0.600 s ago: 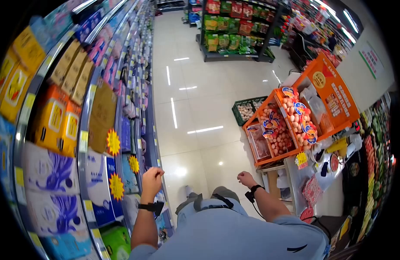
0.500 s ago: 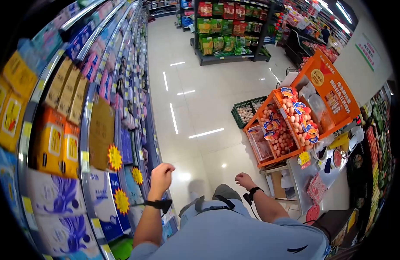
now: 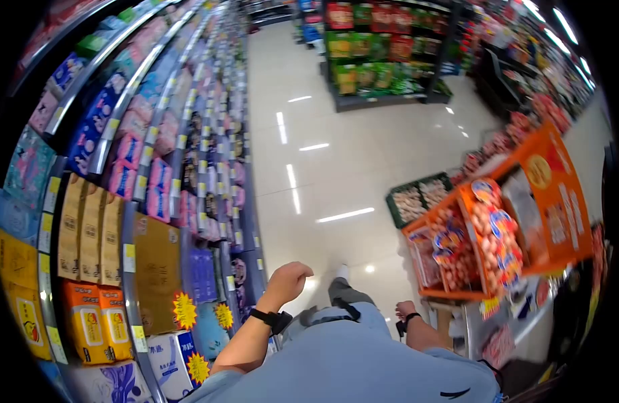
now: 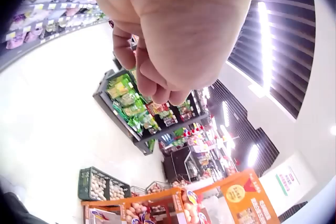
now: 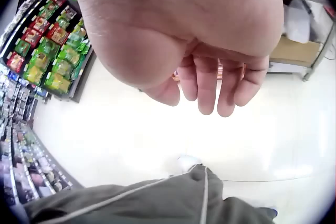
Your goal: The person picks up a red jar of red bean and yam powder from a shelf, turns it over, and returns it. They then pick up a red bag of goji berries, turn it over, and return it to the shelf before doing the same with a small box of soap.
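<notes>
My left hand (image 3: 287,285) hangs over the aisle, beside the shelf on the left, holding nothing. In the left wrist view the same hand (image 4: 173,29) has its fingers loosely curled, with no object in them. On the other side of my body is my right hand (image 3: 406,311), low and near the orange egg stand (image 3: 450,294). The right wrist view shows this hand (image 5: 184,35) with relaxed, slightly bent fingers and an empty palm. Neither hand touches any goods.
Packed shelves run along the left, with brown cartons (image 3: 156,275) and orange packs (image 3: 88,329). A green crate of eggs (image 3: 410,205) sits on the tiled floor (image 3: 329,181) by the stand. Farther ahead is a rack of bagged goods (image 3: 383,47).
The stand and crate have shifted right and lower in the head view. My left hand has moved rightward, my right hand lower and to the right. One foot now shows ahead of my body.
</notes>
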{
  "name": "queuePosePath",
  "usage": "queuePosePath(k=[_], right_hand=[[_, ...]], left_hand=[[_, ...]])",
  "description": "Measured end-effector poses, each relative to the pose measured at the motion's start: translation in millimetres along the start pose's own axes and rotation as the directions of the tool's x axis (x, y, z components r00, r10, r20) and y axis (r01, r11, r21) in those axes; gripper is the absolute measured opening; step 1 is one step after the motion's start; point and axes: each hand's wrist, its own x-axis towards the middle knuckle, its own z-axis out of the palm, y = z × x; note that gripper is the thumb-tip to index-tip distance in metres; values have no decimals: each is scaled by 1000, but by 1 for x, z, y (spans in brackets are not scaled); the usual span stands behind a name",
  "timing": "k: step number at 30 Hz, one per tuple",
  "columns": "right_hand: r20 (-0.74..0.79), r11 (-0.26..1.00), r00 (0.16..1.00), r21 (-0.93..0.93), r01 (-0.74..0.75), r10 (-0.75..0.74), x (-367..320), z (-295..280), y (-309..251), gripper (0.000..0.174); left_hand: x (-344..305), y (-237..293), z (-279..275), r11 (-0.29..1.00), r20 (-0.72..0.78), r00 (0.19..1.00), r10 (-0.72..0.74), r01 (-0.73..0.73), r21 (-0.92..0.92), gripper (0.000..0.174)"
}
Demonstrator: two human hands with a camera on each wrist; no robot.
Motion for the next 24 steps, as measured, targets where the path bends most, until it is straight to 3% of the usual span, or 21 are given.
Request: queuePosePath(k=[1, 4, 6, 7, 8, 10, 11, 13, 15, 17, 23, 24], right_hand=[[25, 996, 999, -84, 26, -24, 14, 0, -29, 14], [174, 911, 940, -248, 331, -294, 50, 15, -142, 19], [259, 705, 836, -451, 547, -484, 74, 26, -224, 26], [229, 589, 759, -511, 627, -609, 88, 36, -265, 25], [225, 564, 718, -485, 669, -659, 102, 48, -307, 24], [261, 717, 741, -198, 669, -619, 71, 74, -398, 20], [306, 719, 711, -108, 687, -633, 60, 87, -434, 20], [348, 653, 664, -166, 739, -662, 7, 108, -500, 24], [382, 594, 613, -181, 784, -692, 17, 131, -534, 24], [362, 650, 643, -122, 750, -675, 30, 150, -551, 23], [362, 884, 880, -234, 404, -306, 129, 148, -524, 15], [311, 906, 920, -270, 326, -239, 115, 139, -527, 15]], left_hand=[[9, -6, -11, 999, -14, 999, -32, 32, -3, 17], [48, -31, -39, 993, -105, 989, -106, 111, 40, 15], [75, -35, -49, 985, -168, 974, -152, 163, 53, 13], [89, -35, -52, 984, -197, 967, -159, 172, 49, 13], [104, -36, -53, 984, -233, 956, -176, 179, -10, 14], [129, -43, -54, 982, -258, 948, -187, 179, -54, 15], [139, -47, -52, 978, -267, 941, -207, 197, -65, 15], [161, -60, -53, 987, -295, 943, -156, 159, -17, 15], [179, -79, -57, 971, -267, 933, -239, 236, -45, 15], [198, -107, -67, 971, -251, 939, -235, 235, -30, 16], [277, -184, -135, 955, -284, 912, -297, 291, -65, 18], [297, -195, -144, 959, -286, 915, -284, 275, -73, 19]])
